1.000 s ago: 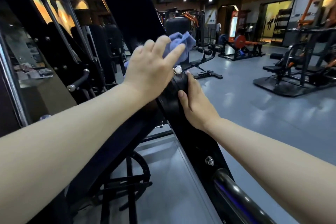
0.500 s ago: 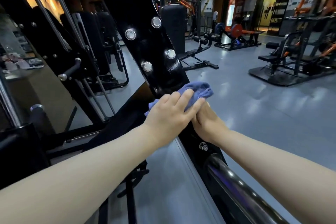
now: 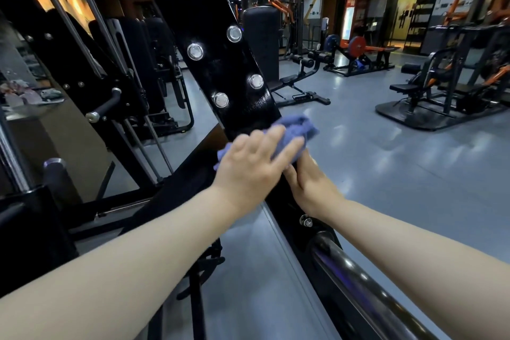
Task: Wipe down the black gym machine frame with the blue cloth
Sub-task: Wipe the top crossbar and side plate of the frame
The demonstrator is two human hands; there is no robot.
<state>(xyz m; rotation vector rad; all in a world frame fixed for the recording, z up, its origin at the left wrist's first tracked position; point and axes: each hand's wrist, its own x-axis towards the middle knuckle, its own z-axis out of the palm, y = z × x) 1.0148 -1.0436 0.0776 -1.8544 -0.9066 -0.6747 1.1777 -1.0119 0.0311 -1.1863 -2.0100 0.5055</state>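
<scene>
A glossy black machine frame (image 3: 218,69) slants from the upper left down to the lower right, with several silver bolts on its face. My left hand (image 3: 254,165) lies flat, fingers straight, pressing a crumpled blue cloth (image 3: 296,128) onto the frame below the bolts. The cloth sticks out past my fingertips and at the wrist side. My right hand (image 3: 309,183) rests on the frame's right edge just under the cloth, its fingertips hidden by my left hand.
A chrome bar (image 3: 356,279) runs from the frame's lower end to the bottom right. A bolt (image 3: 305,220) sits by my right wrist. Another black rack (image 3: 91,83) with a handle stands left. Benches and orange machines (image 3: 430,91) stand on the grey floor to the right.
My left hand and the cloth have slid down the frame from above the bolts to below them. My right hand has moved down the edge with it. Both are slightly blurred.
</scene>
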